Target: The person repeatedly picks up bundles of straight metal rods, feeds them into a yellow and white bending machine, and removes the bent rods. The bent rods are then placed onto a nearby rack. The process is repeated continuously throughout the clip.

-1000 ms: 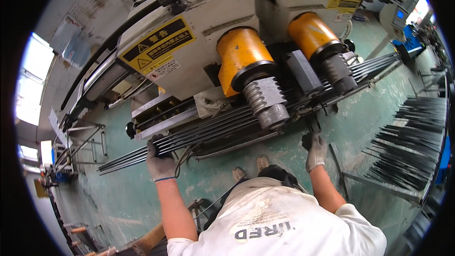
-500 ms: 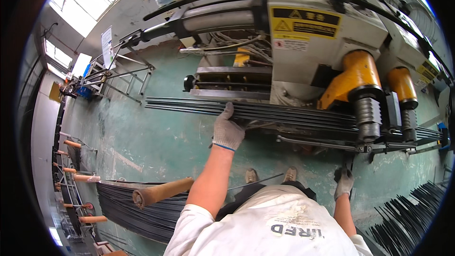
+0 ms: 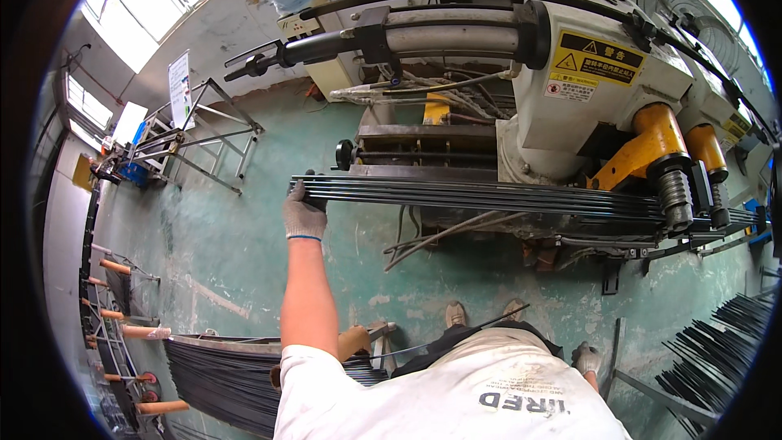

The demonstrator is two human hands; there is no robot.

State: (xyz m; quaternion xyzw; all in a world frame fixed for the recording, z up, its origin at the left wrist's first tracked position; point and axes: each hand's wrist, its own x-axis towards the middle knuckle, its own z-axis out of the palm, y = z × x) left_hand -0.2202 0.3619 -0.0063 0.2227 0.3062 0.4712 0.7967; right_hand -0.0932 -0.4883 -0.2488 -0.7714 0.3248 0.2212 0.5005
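Note:
A bundle of long thin black metal rods [image 3: 456, 192] runs from left to right along the front of a machine. Its right part passes behind the ribbed metal rollers [image 3: 675, 200] under an orange arm [image 3: 648, 151]. My left hand [image 3: 305, 212], in a grey-white knit glove with darkened fingers, is closed round the rods' left end, thumb on the near side. Low beside my right hip, my gloved right hand [image 3: 585, 357] is away from the rods; it is too small and partly hidden to make out its fingers.
The big pale machine [image 3: 562, 90] has a long cylinder [image 3: 452, 37] reaching left. Black rods lie stacked at lower left [image 3: 220, 383] and lower right [image 3: 717, 358]. Bent grey bars [image 3: 440, 236] stick out below the bundle. A metal frame [image 3: 216, 134] stands far left on green floor.
My left hand has slid leftward along the rods to their end. My right hand has drawn back toward my hip. The view has shifted, so the machine sits farther right.

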